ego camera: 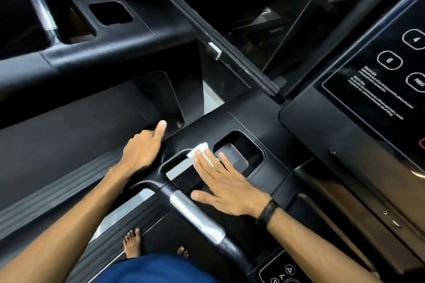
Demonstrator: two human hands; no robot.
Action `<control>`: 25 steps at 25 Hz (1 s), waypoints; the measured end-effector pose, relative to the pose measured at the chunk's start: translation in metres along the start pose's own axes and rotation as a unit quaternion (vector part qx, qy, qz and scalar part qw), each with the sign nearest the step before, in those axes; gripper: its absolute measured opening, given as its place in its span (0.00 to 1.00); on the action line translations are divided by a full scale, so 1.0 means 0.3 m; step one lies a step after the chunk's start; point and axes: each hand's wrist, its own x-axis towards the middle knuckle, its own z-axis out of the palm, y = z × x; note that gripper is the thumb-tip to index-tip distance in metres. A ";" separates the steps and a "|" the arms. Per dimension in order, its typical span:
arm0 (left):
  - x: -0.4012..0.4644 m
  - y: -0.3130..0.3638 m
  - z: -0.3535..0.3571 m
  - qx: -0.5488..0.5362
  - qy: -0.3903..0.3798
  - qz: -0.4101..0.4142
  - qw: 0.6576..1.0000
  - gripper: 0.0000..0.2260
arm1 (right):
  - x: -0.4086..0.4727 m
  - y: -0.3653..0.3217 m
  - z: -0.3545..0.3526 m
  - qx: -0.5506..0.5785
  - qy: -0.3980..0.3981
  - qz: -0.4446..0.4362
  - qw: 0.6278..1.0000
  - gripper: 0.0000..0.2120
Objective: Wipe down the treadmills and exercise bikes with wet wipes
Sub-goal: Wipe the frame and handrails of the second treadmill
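Near centre frame, on the black treadmill console [259,122], lay a white wet wipe [199,150], pinned flat under the straight, spread fingers of the right hand [226,185]. Just at 3 o'clock of the wipe, a recessed cup holder [239,151]. At 9 o'clock of it, the left hand [142,151], index finger extended, other fingers curled, touching the console's edge. At 6 o'clock, a silver-banded handlebar [196,218] and bare feet [132,244].

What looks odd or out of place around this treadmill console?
Nothing looks spilled or broken. The right hand presses a white wipe flat on the black console; the left hand rests beside it. One oddity: bare feet on the treadmill.
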 end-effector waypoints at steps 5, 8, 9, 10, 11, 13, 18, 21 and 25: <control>0.005 -0.102 -0.086 -0.091 0.017 -0.035 0.995 0.32 | 0.274 0.070 -0.103 0.047 0.071 0.093 0.992 0.40; 0.020 -0.170 -0.135 -0.124 0.025 -0.058 0.990 0.36 | 0.458 0.034 -0.178 0.000 0.018 0.169 0.986 0.42; 0.028 -0.191 -0.147 -0.131 0.025 -0.062 0.989 0.37 | 0.509 -0.033 -0.177 -0.009 -0.018 0.151 0.988 0.45; 0.035 -0.213 -0.155 -0.136 0.024 -0.069 0.988 0.38 | 0.537 -0.119 -0.163 -0.009 -0.050 0.106 0.993 0.47; 0.039 -0.227 -0.159 -0.139 0.023 -0.072 0.987 0.38 | 0.534 -0.206 -0.140 0.005 -0.070 0.047 0.996 0.46; 0.040 -0.239 -0.164 -0.141 0.024 -0.075 0.987 0.39 | 0.468 -0.283 -0.118 0.042 -0.066 -0.048 0.996 0.45; 0.048 -0.221 -0.130 -0.148 -0.030 -0.089 0.985 0.50 | 0.451 0.083 -0.185 0.045 0.027 0.164 0.985 0.35; 0.071 -0.160 -0.093 -0.152 -0.060 -0.076 0.984 0.51 | 0.449 0.021 -0.144 0.022 0.050 0.156 0.986 0.41; 0.101 -0.058 -0.038 -0.135 -0.081 -0.039 0.987 0.46 | 0.242 -0.123 -0.066 -0.003 0.051 0.056 0.997 0.43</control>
